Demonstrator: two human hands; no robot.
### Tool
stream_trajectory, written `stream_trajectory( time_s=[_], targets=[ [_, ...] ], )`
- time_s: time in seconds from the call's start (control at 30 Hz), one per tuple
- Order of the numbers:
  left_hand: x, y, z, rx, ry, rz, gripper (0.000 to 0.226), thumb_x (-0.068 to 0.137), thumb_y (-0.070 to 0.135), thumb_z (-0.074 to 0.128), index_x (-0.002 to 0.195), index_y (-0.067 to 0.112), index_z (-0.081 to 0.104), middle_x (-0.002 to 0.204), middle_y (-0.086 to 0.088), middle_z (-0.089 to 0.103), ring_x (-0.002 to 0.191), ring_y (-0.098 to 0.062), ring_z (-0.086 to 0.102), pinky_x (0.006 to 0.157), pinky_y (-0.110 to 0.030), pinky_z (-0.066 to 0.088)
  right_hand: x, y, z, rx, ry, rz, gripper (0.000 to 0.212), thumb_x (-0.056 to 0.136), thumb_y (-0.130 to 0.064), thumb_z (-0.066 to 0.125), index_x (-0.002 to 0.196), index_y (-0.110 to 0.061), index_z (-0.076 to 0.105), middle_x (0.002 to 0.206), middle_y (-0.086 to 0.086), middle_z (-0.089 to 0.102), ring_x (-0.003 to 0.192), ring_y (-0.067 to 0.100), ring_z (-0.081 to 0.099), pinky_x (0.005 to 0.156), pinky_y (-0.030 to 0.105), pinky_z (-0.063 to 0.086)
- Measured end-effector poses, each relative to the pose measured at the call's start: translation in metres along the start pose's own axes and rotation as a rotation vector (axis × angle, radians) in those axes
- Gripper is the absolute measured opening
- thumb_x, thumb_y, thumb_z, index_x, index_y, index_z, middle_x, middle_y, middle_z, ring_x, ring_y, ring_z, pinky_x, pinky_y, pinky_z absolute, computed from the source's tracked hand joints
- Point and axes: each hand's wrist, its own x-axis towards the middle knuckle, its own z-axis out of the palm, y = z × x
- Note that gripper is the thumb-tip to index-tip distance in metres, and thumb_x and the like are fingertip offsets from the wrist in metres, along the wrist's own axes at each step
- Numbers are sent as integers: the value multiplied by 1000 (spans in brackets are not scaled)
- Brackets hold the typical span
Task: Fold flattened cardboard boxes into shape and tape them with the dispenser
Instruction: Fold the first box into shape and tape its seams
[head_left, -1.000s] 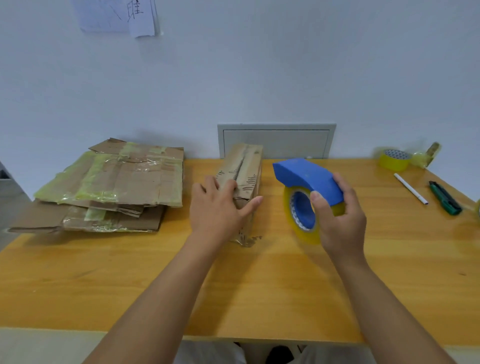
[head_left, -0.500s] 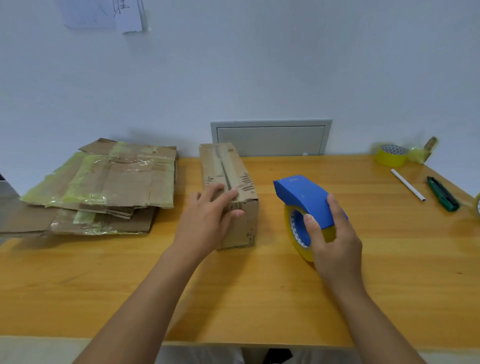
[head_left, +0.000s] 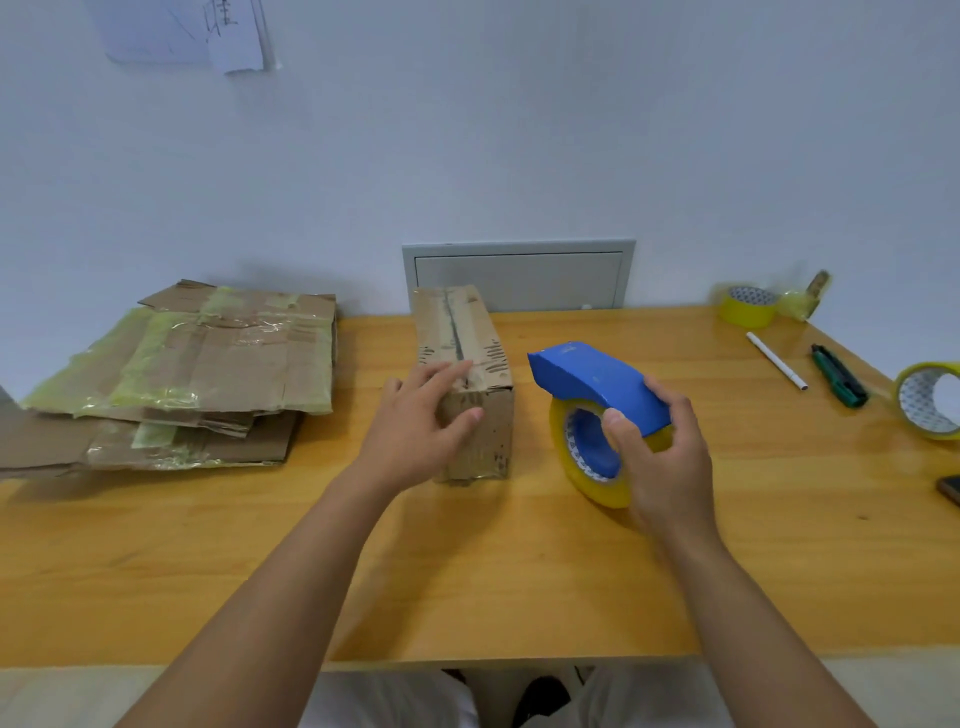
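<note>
Plainly, seam: the folded cardboard box (head_left: 464, 364) stood on the wooden table (head_left: 467, 571) with its top flaps meeting along a dark centre line that showed no fresh tape, so the flaps could spring apart if pressure came off.
Left hand: the left hand (head_left: 415, 426) lay over the box's near top edge, fingers stretched and loose, thumb against the front face; it pressed more than it grasped, so the light box might slide or turn under a tape pull.
Right hand: the right hand (head_left: 660, 457) was wrapped around the blue tape dispenser (head_left: 592, 384), thumb inside the yellow roll's core, just beside the box but not touching it.
Tape start: where the free tape end sat could not be told; a poor first stick could wrinkle or run off the seam.
Clutter: the stack of flattened boxes (head_left: 197, 374) lay well left, and the spare tape rolls (head_left: 748, 306), pen (head_left: 776, 361) and utility knife (head_left: 839, 375) well right, unlikely to snag.
</note>
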Motion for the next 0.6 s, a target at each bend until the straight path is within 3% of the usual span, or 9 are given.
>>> stream_trajectory(
  time_s=[0.07, 0.13, 0.23, 0.3, 0.37, 0.43, 0.53, 0.6],
  targets=[
    [2, 2, -12, -219, -37, -88, 58, 97, 46, 54, 150, 38, 34, 144, 14, 46, 126, -15, 31, 95, -33, 33, 5, -10, -6, 51, 43, -54, 50, 80, -45, 70, 127, -35, 57, 117, -30, 55, 109, -10, 53, 82, 10, 42],
    [8, 1, -21, -276, -62, -130, 54, 97, 51, 51, 148, 36, 39, 138, 14, 53, 129, -15, 34, 100, -37, 36, 12, -24, -12, 143, 67, -96, 46, 79, -44, 68, 123, -32, 60, 112, -28, 59, 103, -12, 55, 80, 7, 43],
    [15, 6, -35, -347, -104, -180, 52, 92, 62, 49, 136, 34, 55, 130, 10, 59, 125, -18, 47, 105, -46, 42, 26, -46, -20, 280, -1, -110, 32, 84, -34, 69, 116, -33, 65, 105, -25, 65, 102, 6, 62, 87, 27, 52],
    [18, 17, -41, -457, -54, -183, 42, 97, 54, 49, 127, 28, 62, 125, 6, 64, 116, -14, 56, 97, -39, 48, 33, -57, -19, 360, -101, -77, 28, 88, -26, 70, 116, -30, 67, 103, -16, 67, 90, 16, 64, 80, 39, 54],
    [18, 28, -46, -554, 80, -193, 37, 100, 50, 47, 110, 22, 69, 114, 5, 69, 103, -10, 58, 83, -30, 46, 36, -67, -15, 408, -191, -39, 33, 86, -28, 70, 118, -27, 67, 103, -2, 67, 75, 19, 62, 67, 38, 54],
    [17, 35, -54, -719, 124, -291, 49, 99, 57, 42, 93, 17, 70, 98, 1, 73, 86, -13, 58, 74, -31, 42, 36, -73, -9, 414, -252, -36, 44, 80, -35, 68, 123, -24, 66, 103, 5, 65, 70, 18, 61, 61, 33, 54],
    [13, 38, -65, -933, -92, -427, 67, 93, 70, 42, 97, 8, 69, 82, -5, 74, 67, -16, 54, 66, -30, 42, 35, -77, 1, 409, -306, -60, 47, 83, -34, 64, 127, -20, 63, 101, 4, 66, 71, 17, 63, 62, 31, 55],
    [9, 38, -70, -986, -191, -432, 59, 94, 61, 51, 105, 5, 67, 76, -5, 71, 60, -13, 53, 61, -26, 44, 35, -78, 6, 408, -326, -70, 49, 82, -35, 66, 128, -20, 62, 101, 4, 66, 70, 17, 63, 61, 30, 55]
  ],
)
